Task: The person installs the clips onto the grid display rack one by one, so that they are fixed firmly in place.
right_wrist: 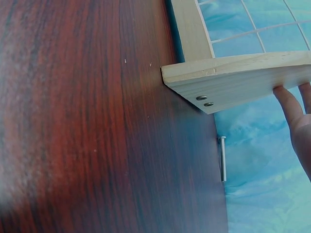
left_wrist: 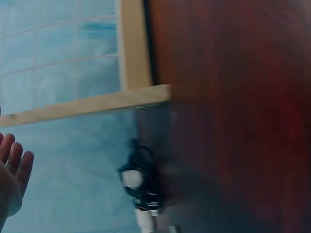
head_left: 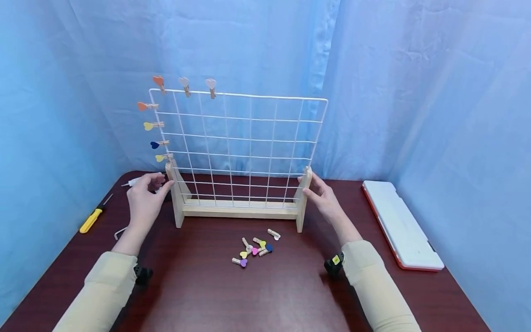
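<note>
A white wire grid (head_left: pixel 249 138) stands upright in a wooden stand (head_left: pixel 240 212). Heart-topped clothespins clip its top wire, including an orange one (head_left: pixel 159 82) and white ones, and more line its left edge, including a dark blue one (head_left: pixel 155 145). My left hand (head_left: pixel 145 196) is beside the stand's left post, fingers loosely bent; the left wrist view shows it apart from the wood. With thumb in front and fingers behind, my right hand (head_left: pixel 325 198) grips the right post (right_wrist: pixel 233 80). Several loose clothespins (head_left: pixel 244 263) lie before the stand.
A white case with a red base (head_left: pixel 402 226) lies at the right of the dark table (head_left: pixel 282 295). On the left are a yellow screwdriver (head_left: pixel 92 220) and a hex key (head_left: pixel 119 232). Blue curtains (head_left: pixel 265 46) hang behind and at both sides.
</note>
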The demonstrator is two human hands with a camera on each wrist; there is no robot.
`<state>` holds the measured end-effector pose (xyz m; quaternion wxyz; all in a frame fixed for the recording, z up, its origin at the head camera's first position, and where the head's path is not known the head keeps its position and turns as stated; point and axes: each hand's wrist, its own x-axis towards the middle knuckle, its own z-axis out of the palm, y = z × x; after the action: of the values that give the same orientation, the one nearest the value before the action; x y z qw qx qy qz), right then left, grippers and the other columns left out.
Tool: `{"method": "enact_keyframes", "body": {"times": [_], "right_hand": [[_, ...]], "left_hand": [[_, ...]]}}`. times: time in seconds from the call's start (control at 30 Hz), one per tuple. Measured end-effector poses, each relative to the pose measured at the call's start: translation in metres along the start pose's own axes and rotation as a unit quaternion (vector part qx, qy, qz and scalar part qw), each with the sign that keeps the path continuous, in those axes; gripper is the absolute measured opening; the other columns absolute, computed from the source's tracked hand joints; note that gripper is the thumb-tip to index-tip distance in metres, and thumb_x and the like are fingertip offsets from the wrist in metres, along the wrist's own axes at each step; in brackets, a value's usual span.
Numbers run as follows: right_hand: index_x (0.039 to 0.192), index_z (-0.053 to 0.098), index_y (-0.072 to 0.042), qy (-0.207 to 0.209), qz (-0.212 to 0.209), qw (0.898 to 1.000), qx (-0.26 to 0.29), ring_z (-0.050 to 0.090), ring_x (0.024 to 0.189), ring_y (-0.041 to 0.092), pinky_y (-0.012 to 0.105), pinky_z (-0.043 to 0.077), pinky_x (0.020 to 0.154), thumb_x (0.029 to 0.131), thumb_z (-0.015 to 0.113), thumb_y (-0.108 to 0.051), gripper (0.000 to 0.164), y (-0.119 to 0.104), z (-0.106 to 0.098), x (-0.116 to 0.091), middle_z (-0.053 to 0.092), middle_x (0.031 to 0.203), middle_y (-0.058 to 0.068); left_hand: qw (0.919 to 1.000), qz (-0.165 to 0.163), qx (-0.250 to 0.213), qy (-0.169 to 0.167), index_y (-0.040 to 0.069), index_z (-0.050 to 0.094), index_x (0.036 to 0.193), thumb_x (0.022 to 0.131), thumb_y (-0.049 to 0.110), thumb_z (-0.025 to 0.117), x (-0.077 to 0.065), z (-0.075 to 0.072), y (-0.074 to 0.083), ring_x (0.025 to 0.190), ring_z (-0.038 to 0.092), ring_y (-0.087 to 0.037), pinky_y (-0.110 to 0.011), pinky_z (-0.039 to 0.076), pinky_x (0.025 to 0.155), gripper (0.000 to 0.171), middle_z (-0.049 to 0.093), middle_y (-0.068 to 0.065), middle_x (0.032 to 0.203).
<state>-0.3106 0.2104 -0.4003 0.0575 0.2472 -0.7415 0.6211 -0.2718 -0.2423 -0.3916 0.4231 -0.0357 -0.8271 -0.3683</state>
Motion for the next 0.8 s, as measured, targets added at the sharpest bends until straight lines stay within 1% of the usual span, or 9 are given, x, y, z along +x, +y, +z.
{"method": "enact_keyframes", "body": {"times": [0.1,0.17,0.23,0.3,0.37,0.47,0.6,0.7,0.8], "right_hand": [[0.139,0.031,-0.019,0.002,-0.001,1.000,0.000,0.050,0.109,0.015,0.020,0.045,0.085,0.088,0.053,-0.006,0.057,0.006,-0.003,0.000,0.053,0.124,0.011],[0.139,0.032,-0.020,0.002,-0.002,1.000,0.002,0.050,0.109,0.015,0.021,0.045,0.085,0.088,0.053,-0.006,0.057,0.012,-0.005,0.001,0.053,0.124,0.011],[0.139,0.032,-0.022,0.000,-0.003,1.000,0.000,0.050,0.109,0.015,0.021,0.045,0.086,0.088,0.053,-0.007,0.056,0.017,-0.006,0.002,0.053,0.124,0.009],[0.139,0.032,-0.023,-0.001,-0.004,1.000,-0.001,0.050,0.110,0.015,0.022,0.045,0.086,0.089,0.053,-0.009,0.056,0.021,-0.007,0.003,0.053,0.124,0.008],[0.139,0.031,-0.022,-0.001,-0.009,1.000,-0.005,0.049,0.110,0.016,0.022,0.044,0.087,0.089,0.053,-0.010,0.056,0.022,-0.007,0.003,0.052,0.125,0.008],[0.139,0.031,-0.021,-0.001,-0.010,1.000,-0.004,0.049,0.111,0.016,0.022,0.044,0.087,0.089,0.053,-0.011,0.056,0.023,-0.007,0.002,0.052,0.125,0.009],[0.140,0.030,-0.021,-0.002,0.000,1.000,-0.003,0.048,0.112,0.016,0.022,0.044,0.087,0.089,0.053,-0.011,0.057,0.019,-0.006,0.002,0.052,0.125,0.008],[0.140,0.029,-0.017,-0.003,0.003,1.000,0.001,0.046,0.115,0.021,0.022,0.044,0.087,0.089,0.053,-0.009,0.057,0.012,-0.004,0.001,0.050,0.126,0.013],[0.140,0.028,-0.014,-0.004,0.003,1.000,0.006,0.044,0.117,0.028,0.021,0.043,0.087,0.089,0.052,-0.007,0.057,0.004,-0.001,0.001,0.045,0.128,0.022]], "left_hand": [[0.9994,-0.025,0.006,-0.023,0.005,0.065,0.094,0.074,0.027,0.072,-0.008,0.008,-0.011,0.070,0.059,-0.016,-0.009,0.041,0.059,0.031,0.065,-0.008,0.082],[0.9983,-0.034,0.011,-0.045,0.005,0.064,0.095,0.075,0.028,0.071,-0.011,0.012,-0.017,0.070,0.059,-0.017,-0.009,0.041,0.058,0.031,0.065,-0.008,0.082],[0.9966,-0.043,0.013,-0.069,0.006,0.063,0.098,0.075,0.029,0.071,-0.013,0.015,-0.022,0.074,0.060,-0.019,-0.014,0.046,0.060,0.034,0.065,-0.008,0.084],[0.9938,-0.049,0.007,-0.100,0.006,0.060,0.106,0.076,0.031,0.069,-0.012,0.016,-0.025,0.080,0.062,-0.024,-0.025,0.051,0.065,0.039,0.064,-0.011,0.092],[0.9890,-0.060,-0.010,-0.135,0.006,0.055,0.116,0.078,0.033,0.067,-0.010,0.016,-0.028,0.090,0.060,-0.029,-0.037,0.052,0.071,0.048,0.061,-0.014,0.102],[0.9757,-0.086,-0.054,-0.194,0.006,0.043,0.130,0.080,0.035,0.064,-0.005,0.015,-0.034,0.105,0.053,-0.033,-0.047,0.047,0.082,0.061,0.053,-0.018,0.116],[0.9525,-0.131,-0.101,-0.256,0.008,0.032,0.138,0.081,0.039,0.061,0.000,0.013,-0.041,0.118,0.042,-0.033,-0.050,0.038,0.093,0.071,0.046,-0.020,0.127],[0.9362,-0.152,-0.114,-0.296,0.011,0.024,0.141,0.082,0.040,0.059,0.004,0.011,-0.044,0.124,0.033,-0.034,-0.054,0.031,0.098,0.075,0.039,-0.020,0.133],[0.9194,-0.167,-0.126,-0.333,0.013,0.015,0.144,0.084,0.040,0.057,0.008,0.008,-0.044,0.129,0.023,-0.037,-0.057,0.024,0.100,0.077,0.029,-0.021,0.138]]}}
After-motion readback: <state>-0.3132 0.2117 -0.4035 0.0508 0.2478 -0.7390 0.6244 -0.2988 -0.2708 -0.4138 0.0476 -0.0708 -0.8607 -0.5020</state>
